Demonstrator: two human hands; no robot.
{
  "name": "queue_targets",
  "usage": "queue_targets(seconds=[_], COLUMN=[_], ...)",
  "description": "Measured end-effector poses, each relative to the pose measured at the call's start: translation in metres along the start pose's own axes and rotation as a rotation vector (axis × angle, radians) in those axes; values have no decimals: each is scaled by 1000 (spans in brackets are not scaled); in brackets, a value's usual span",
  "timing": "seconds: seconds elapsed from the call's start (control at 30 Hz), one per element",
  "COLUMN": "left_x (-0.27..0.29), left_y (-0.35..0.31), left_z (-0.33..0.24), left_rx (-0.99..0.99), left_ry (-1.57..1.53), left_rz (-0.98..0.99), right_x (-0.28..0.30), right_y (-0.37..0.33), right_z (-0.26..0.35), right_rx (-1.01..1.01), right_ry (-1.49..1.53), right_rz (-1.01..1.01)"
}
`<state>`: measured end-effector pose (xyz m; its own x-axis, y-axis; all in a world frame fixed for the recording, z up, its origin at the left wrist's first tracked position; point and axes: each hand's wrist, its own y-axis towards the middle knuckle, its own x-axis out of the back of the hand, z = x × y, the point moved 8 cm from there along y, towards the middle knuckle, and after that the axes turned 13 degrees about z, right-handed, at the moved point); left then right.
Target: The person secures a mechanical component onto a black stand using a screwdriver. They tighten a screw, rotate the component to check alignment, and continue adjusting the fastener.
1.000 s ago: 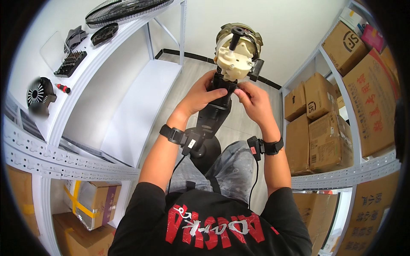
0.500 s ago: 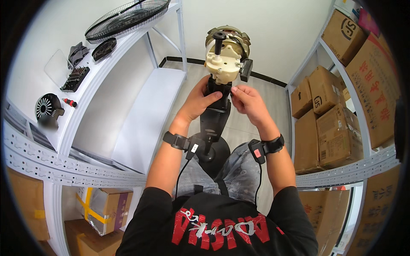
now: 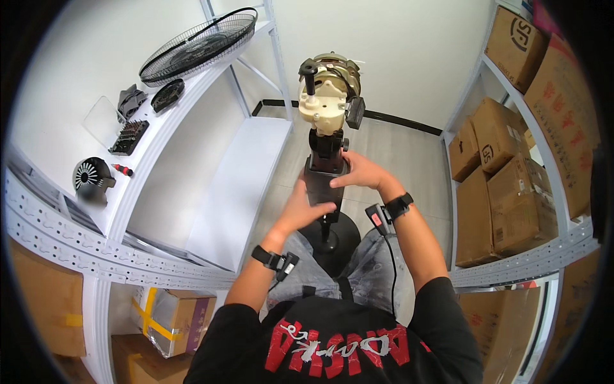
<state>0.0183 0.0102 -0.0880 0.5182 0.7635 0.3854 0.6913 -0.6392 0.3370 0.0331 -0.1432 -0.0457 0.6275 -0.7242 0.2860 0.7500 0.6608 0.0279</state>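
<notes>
A stand fan (image 3: 323,182) with its grille and blades off rises in front of me. Its cream motor gearbox (image 3: 325,110) is bare, with a black knob (image 3: 309,72) standing up from it. Lower on the black control housing, my right hand (image 3: 363,173) wraps round the right side, thumb across the front and fingers partly hidden behind. Further down the same housing, my left hand (image 3: 297,210) curves round the left side with its thumb over the front. A small black screw knob (image 3: 346,143) sticks out at the neck. The round base (image 3: 339,246) stands between my legs.
On the left shelf (image 3: 137,192) lie a fan grille (image 3: 198,48), a black oval cover (image 3: 167,96), a grey cloth (image 3: 131,101), a bit set (image 3: 128,137), a red-black screwdriver (image 3: 122,169) and a slotted motor cover (image 3: 93,176). Cardboard boxes (image 3: 521,201) fill the right rack.
Both hands have moved down from the neck under the motor to the control housing. My right hand has left the small screw knob. The view has shifted slightly.
</notes>
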Motion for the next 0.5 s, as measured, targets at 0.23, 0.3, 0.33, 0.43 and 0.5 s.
queue_targets(seconds=[0.23, 0.3, 0.33, 0.43, 0.5], left_x=[-28, -33, -32, -32, -30], left_y=[-3, 2, 4, 17, 28], left_z=[-27, -25, -23, -15, -8], left_rx=[115, 135, 145, 163, 168], left_ry=[153, 197, 219, 243, 101], left_rz=[-356, -428, -463, -403, -264], right_x=[6, 0, -1, 4, 5], right_y=[33, 28, 26, 14, 3], right_z=[-27, -18, -12, -15, -8], right_rx=[196, 208, 228, 158, 110], right_ry=[301, 345, 373, 383, 375], right_rz=[233, 202, 186, 73, -59])
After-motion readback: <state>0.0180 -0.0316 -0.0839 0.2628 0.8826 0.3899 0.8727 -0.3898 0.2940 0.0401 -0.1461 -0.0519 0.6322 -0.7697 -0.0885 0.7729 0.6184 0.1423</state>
